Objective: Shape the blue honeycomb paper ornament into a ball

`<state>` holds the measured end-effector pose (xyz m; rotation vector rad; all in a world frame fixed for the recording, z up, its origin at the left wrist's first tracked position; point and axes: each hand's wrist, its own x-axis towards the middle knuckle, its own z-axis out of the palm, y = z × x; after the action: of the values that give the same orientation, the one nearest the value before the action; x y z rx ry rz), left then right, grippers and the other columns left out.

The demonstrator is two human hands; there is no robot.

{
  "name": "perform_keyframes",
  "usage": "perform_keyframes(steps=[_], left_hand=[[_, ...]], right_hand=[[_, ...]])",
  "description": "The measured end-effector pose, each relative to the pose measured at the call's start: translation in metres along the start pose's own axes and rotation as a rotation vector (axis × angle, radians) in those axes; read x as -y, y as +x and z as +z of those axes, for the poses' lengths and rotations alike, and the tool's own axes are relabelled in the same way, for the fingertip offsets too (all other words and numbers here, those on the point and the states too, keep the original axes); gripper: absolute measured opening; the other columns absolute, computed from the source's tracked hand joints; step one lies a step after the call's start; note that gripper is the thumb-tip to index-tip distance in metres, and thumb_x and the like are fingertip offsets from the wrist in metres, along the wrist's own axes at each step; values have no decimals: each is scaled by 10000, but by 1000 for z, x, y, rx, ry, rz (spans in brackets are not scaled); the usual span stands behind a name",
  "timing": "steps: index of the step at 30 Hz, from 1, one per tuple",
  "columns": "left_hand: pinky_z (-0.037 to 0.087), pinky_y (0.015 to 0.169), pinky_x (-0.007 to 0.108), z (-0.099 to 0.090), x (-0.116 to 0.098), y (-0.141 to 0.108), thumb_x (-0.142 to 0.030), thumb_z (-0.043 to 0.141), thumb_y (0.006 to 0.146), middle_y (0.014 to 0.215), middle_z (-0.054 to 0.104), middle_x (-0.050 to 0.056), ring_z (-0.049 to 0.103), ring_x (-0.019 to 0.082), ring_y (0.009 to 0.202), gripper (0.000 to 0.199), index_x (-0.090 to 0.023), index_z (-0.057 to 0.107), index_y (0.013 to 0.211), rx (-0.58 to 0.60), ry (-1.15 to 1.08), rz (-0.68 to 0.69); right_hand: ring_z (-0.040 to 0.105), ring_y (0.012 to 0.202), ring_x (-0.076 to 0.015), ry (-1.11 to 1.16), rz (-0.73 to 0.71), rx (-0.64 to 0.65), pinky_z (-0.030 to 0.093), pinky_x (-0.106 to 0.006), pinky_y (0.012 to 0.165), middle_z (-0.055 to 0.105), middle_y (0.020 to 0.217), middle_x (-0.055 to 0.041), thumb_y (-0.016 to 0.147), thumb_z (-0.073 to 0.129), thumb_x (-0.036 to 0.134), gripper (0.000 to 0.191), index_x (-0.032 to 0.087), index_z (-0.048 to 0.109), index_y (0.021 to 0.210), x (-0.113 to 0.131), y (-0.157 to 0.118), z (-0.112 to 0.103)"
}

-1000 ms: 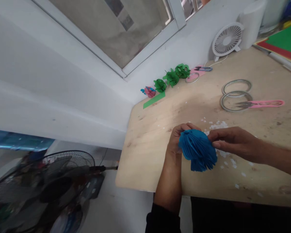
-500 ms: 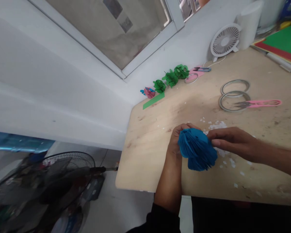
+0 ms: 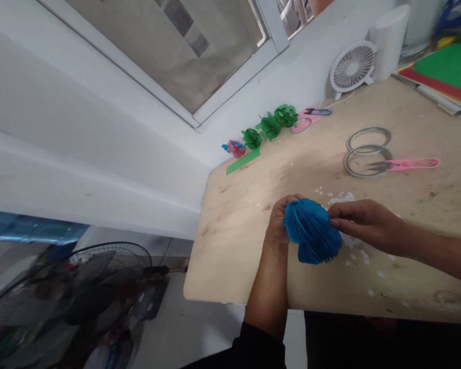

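Observation:
A blue layered paper piece (image 3: 311, 233) with many thin folds is held above the wooden table (image 3: 230, 246), near its front edge. My left hand (image 3: 278, 223) grips it from the left, its fingertips partly hidden behind the paper. On the other side, my right hand (image 3: 363, 220) pinches the right edge of the paper between thumb and forefinger. Small white paper scraps (image 3: 343, 197) lie scattered behind and beneath my right hand. Farther back are two metal rings (image 3: 369, 148) that overlap, and pink-handled snips (image 3: 411, 164) rest with their blades across the nearer ring.
Green paper pieces (image 3: 269, 126), a pink and blue one (image 3: 235, 148) and a green strip (image 3: 243, 162) line the wall. Blue snips (image 3: 318, 111), a small white fan (image 3: 352, 69) and coloured sheets (image 3: 445, 72) stand or lie farther back.
The blue paper has tilted slightly and its lower end is a little higher. Both hands keep their hold. The view has shifted slightly.

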<state>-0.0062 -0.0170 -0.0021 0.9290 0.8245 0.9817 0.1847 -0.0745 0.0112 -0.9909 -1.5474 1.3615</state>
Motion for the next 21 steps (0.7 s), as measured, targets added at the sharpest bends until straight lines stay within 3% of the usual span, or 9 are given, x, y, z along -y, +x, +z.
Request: perform_keyframes(steps=[3, 12, 21], left_hand=[[525, 736, 319, 0, 1, 2, -436, 922, 490, 723, 662, 10, 607, 158, 691, 417, -192, 632, 664, -40, 6, -31], [485, 677, 283, -5, 4, 4, -434, 928, 524, 673, 645, 1, 591, 141, 633, 415, -168, 672, 714, 38, 97, -21], [500, 719, 298, 2, 8, 8, -393, 952, 494, 768, 719, 35, 640, 154, 661, 473, -152, 726, 831, 19, -96, -148]], right_hand=[[583, 643, -165, 45, 57, -31, 469, -300, 613, 648, 668, -20, 806, 635, 636, 435, 219, 706, 707, -3, 3, -2], [572, 637, -187, 140, 199, -85, 481, -338, 626, 580, 588, -9, 662, 727, 697, 476, 234, 628, 605, 2, 7, -5], [532, 607, -157, 284, 353, -208, 430, -306, 554, 654, 679, -30, 612, 789, 670, 471, 215, 686, 683, -4, 5, -4]])
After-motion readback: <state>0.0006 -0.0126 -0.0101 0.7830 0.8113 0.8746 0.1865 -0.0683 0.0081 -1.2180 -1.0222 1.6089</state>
